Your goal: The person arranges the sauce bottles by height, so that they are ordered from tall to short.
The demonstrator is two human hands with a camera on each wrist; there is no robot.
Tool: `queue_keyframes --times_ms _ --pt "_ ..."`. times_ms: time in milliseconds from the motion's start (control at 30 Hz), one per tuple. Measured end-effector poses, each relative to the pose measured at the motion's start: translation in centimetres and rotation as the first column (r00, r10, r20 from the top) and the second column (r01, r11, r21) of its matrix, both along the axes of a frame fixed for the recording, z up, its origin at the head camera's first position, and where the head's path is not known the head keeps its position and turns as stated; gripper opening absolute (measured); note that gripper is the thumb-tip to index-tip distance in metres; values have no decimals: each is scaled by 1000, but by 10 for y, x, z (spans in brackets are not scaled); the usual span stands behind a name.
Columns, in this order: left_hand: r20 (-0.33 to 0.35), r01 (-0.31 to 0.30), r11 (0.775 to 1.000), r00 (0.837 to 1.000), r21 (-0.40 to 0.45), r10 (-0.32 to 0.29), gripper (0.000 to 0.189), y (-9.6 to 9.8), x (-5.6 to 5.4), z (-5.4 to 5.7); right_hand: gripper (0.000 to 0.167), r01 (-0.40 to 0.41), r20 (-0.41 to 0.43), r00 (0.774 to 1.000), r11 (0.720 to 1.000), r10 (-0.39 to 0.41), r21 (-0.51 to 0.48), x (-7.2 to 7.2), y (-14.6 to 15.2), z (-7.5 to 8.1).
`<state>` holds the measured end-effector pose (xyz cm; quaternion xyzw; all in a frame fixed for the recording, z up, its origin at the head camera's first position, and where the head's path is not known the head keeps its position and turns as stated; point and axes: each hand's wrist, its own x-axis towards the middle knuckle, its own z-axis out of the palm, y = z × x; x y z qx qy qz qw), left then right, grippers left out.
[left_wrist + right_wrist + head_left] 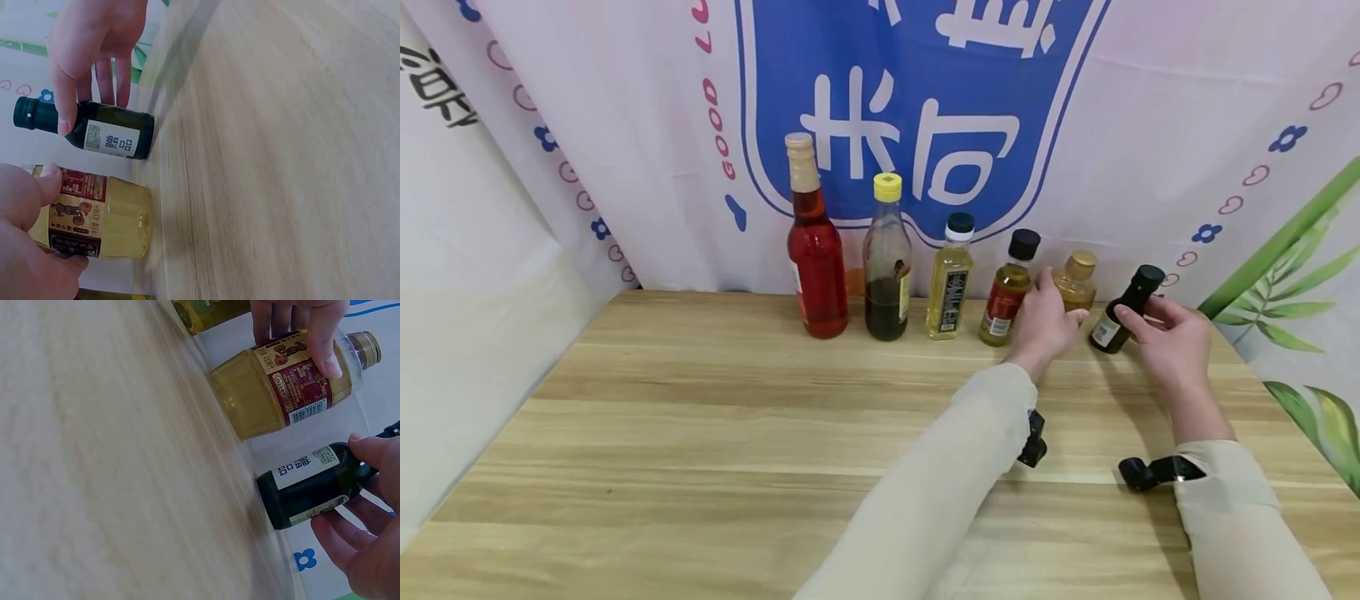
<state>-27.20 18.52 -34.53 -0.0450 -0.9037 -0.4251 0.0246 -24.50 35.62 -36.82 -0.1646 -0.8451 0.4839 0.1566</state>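
Observation:
My left hand (pixel 1047 321) grips a squat bottle of yellow liquid (pixel 244 403) with a gold cap and a red-and-tan label. Its thumb lies across the label in the right wrist view, the other fingers partly hidden behind. At the right end of the row, my right hand (pixel 1176 342) holds a small dark green bottle (pixel 1123 312) with a white label, thumb on one side and fingers on the other. That bottle leans a little to the right in the head view, its base close to the tabletop. Just left of my left hand stands a black-capped, red-labelled bottle (pixel 1006 304).
Further left along the back edge stand a green-capped oil bottle (pixel 951 279), a yellow-capped bottle of dark liquid (pixel 887 275) and a tall red bottle (pixel 817 267). A printed curtain (pixel 685 208) hangs behind the wooden table (pixel 700 433).

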Motion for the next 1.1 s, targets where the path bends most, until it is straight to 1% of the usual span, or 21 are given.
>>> queue_keyframes --times_ms 133,233,333,433,500,567,600,633,700,767,800,867,933,1000,1033,1100 --pt "11 3 1000 1000 4 -3 84 0 -1 1 64 -7 -16 1000 1000 7 -18 0 -1 0" --pt "18 5 1000 1000 13 -5 90 0 1 1 64 -20 -26 999 999 19 -37 -1 -1 0" --pt "5 12 999 1000 52 -12 94 1 6 2 65 -28 -28 999 998 26 -48 -2 1 1" --pt "-18 40 995 999 91 -38 96 1 14 5 69 -16 -28 1000 998 14 -55 -2 4 5" --pt "-53 58 995 997 85 -53 95 0 19 5 71 -6 -45 999 996 2 -91 0 5 10" --pt "-77 82 994 994 70 -76 94 -3 25 6 70 -4 -81 997 989 -8 -148 3 8 17" --pt "-90 92 994 992 61 -87 93 -5 27 6 69 -7 -105 994 982 -13 -188 4 9 22" --pt "-101 104 993 990 55 -98 92 -8 29 6 67 -18 -139 990 971 -16 -239 6 10 26" --pt "-111 123 992 987 39 -118 89 -13 35 7 62 -34 -192 981 950 -27 -309 11 12 35" --pt "-116 144 989 983 30 -139 84 -21 40 8 58 -52 -228 973 935 -31 -350 16 13 44" --pt "-118 159 987 981 16 -156 82 -25 44 9 57 -53 -237 971 935 -34 -350 19 13 48" --pt "-120 188 982 974 -33 -191 78 -34 52 13 56 -45 -240 970 950 -32 -309 24 11 57" --pt "-120 225 970 964 -95 -235 76 -46 60 18 56 -39 -230 973 973 -14 -225 29 8 65" --pt "-129 255 949 951 -184 -280 77 -60 70 24 55 -36 -218 976 992 9 -120 34 2 72" --pt "-135 262 937 945 -229 -298 77 -69 74 27 56 -45 -211 977 997 30 -68 36 -2 75" --pt "-165 263 911 931 -316 -326 80 -90 81 33 56 -76 -202 976 996 83 44 40 -11 80"
